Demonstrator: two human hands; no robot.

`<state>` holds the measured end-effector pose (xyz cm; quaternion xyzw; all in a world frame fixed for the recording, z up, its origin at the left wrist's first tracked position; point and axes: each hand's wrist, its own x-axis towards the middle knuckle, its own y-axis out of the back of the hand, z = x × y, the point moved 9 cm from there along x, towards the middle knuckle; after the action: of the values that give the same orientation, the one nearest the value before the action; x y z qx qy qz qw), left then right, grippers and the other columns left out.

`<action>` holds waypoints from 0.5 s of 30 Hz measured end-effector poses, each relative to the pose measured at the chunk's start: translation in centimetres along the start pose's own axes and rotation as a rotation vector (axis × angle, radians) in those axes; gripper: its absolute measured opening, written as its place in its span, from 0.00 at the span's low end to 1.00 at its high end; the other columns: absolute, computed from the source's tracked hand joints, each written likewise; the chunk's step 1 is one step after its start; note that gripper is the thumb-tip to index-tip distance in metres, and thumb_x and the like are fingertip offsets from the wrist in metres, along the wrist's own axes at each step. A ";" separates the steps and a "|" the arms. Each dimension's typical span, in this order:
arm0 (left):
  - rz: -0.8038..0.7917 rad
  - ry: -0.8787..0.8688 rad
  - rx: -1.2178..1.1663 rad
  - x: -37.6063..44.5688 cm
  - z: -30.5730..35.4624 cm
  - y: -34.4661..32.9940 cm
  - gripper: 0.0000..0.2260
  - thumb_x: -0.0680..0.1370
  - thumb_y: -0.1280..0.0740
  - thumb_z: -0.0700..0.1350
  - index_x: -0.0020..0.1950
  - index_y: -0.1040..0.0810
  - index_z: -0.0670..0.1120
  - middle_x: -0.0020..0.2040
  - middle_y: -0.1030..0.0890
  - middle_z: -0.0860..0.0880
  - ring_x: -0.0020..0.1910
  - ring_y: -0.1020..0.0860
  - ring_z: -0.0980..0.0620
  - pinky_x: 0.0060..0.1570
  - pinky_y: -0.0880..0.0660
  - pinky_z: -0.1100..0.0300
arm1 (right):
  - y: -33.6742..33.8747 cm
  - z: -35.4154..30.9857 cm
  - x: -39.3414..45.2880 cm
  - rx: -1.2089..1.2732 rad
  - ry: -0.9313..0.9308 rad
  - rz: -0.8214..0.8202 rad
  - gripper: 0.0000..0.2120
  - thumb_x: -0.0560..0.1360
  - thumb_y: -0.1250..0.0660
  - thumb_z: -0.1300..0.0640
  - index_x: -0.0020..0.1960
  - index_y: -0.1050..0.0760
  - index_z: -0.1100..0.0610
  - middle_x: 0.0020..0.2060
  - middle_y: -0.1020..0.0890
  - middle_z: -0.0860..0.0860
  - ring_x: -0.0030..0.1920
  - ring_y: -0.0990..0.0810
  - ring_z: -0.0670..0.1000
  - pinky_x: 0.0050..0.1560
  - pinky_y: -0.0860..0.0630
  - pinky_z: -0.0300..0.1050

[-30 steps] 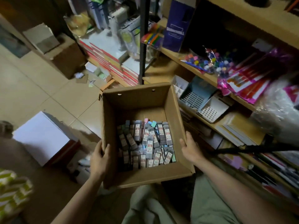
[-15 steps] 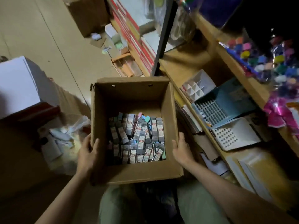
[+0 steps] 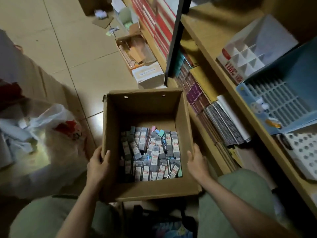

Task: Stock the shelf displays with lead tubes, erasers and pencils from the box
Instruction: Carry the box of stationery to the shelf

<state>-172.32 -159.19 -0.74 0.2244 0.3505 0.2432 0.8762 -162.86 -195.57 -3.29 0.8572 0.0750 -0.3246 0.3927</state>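
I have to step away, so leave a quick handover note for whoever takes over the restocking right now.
Left hand grips the left wall of the cardboard box; right hand holds its right wall.
The box sits low between the knees, beside the wooden shelf.
Lead tubes lie piled in the box bottom.
The blue display tray on the shelf shows bare slots.
Done: nothing taken out yet.
Left: stock the displays.

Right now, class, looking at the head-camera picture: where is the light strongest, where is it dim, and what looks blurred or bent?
Head view: brightest on the floor tiles and the plastic bag; dim along the bottom edge and inside the cardboard box walls; lead tubes lit but labels too soft to read; shelf edges bow from the wide lens.
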 end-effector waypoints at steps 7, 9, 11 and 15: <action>-0.055 -0.117 0.103 7.0 -2.0 -6.2 0.14 0.81 0.37 0.48 0.65 0.26 0.47 0.53 0.20 0.43 0.49 0.21 0.43 0.49 0.22 0.47 | -3.9 3.6 6.2 0.051 0.074 0.085 0.25 0.84 0.47 0.52 0.79 0.47 0.49 0.53 0.24 0.50 0.37 0.28 0.42 0.32 0.30 0.37; -0.072 -0.161 0.063 7.8 -2.2 -7.2 0.16 0.81 0.37 0.48 0.68 0.28 0.47 0.53 0.21 0.43 0.49 0.21 0.43 0.50 0.21 0.44 | -4.8 4.8 7.0 0.065 0.089 0.099 0.25 0.84 0.47 0.51 0.79 0.48 0.49 0.62 0.25 0.55 0.41 0.27 0.47 0.33 0.30 0.37; -0.080 -0.198 0.047 8.0 -2.3 -8.0 0.16 0.81 0.37 0.47 0.69 0.29 0.46 0.53 0.21 0.42 0.49 0.21 0.43 0.49 0.21 0.44 | -5.1 5.9 7.2 0.067 0.091 0.124 0.25 0.84 0.48 0.51 0.79 0.49 0.49 0.63 0.26 0.57 0.43 0.27 0.49 0.32 0.33 0.36; -0.073 -0.291 0.024 6.7 -2.4 -9.4 0.16 0.81 0.37 0.46 0.69 0.29 0.45 0.56 0.21 0.42 0.48 0.21 0.45 0.48 0.22 0.48 | -4.7 8.1 6.3 0.094 0.100 0.189 0.24 0.84 0.47 0.52 0.79 0.47 0.52 0.65 0.26 0.57 0.53 0.22 0.54 0.31 0.35 0.35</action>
<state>-167.29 -162.11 -11.01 0.2551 0.2305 0.1719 0.9232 -163.83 -199.01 -14.02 0.8931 -0.0019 -0.2460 0.3767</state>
